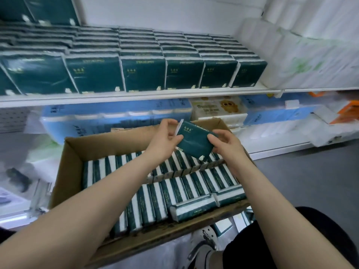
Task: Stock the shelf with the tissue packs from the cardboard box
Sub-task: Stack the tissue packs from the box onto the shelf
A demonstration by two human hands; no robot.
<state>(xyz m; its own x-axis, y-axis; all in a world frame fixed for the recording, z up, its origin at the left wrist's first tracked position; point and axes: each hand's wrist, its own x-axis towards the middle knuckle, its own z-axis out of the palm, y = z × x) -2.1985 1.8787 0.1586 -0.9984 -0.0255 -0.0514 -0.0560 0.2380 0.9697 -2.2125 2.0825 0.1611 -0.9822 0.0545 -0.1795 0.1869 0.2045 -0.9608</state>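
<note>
I hold the dark green plastic-wrapped tissue pack [194, 141] mid-frame over the brown cardboard box [72, 150], the fingers of my left hand [165, 141] and right hand [226, 147] pinching its ends; I'd turn it upright and slot it squarely among the rows on the white shelf [136, 98] in the upper frame.

Blue packs of rolls [116, 117] just beside a cream pack [215, 108] with a cartoon face; white roll bundles [287, 61] upper right; orange packs [349, 111] far right; grey floor [310, 171].

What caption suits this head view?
Left hand and right hand hold a tissue pack above the cardboard box, facing the shelf.
</note>
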